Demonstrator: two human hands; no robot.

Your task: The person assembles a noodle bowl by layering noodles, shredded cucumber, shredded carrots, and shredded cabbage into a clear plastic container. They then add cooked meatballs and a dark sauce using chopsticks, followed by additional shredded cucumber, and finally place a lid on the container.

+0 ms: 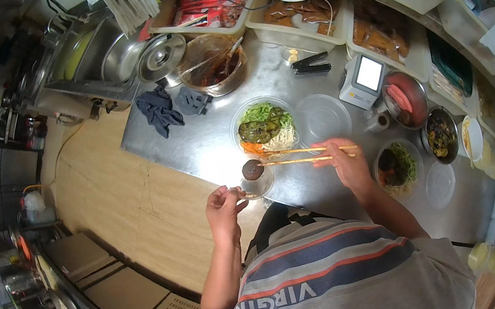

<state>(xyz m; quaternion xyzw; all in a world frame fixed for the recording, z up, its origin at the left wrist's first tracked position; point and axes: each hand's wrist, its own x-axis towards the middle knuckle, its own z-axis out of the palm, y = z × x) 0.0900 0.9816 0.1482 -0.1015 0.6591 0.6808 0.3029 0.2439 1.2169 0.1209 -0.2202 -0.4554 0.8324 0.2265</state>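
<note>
My right hand (342,159) is closed round a pair of wooden chopsticks (301,160), which point left. One chopstick tip reaches a dark brown round piece of food (253,169), perhaps a braised egg or a mushroom cap. Under it is a small clear plastic bowl (264,186), pinched at its near-left rim by the closed fingers of my left hand (225,207). Just beyond sits a round clear takeaway bowl (234,131) with sliced cucumber, pale shreds, orange shreds and dark green pieces. A clear round lid (323,118) lies to its right.
Farther back stand a bowl of dark red sauce (212,68), a metal lid (161,57), dark cloths (159,109) and black clips (311,65). To the right are a white device with a lit screen (363,82), a second filled bowl (398,162) and metal bowls (440,134).
</note>
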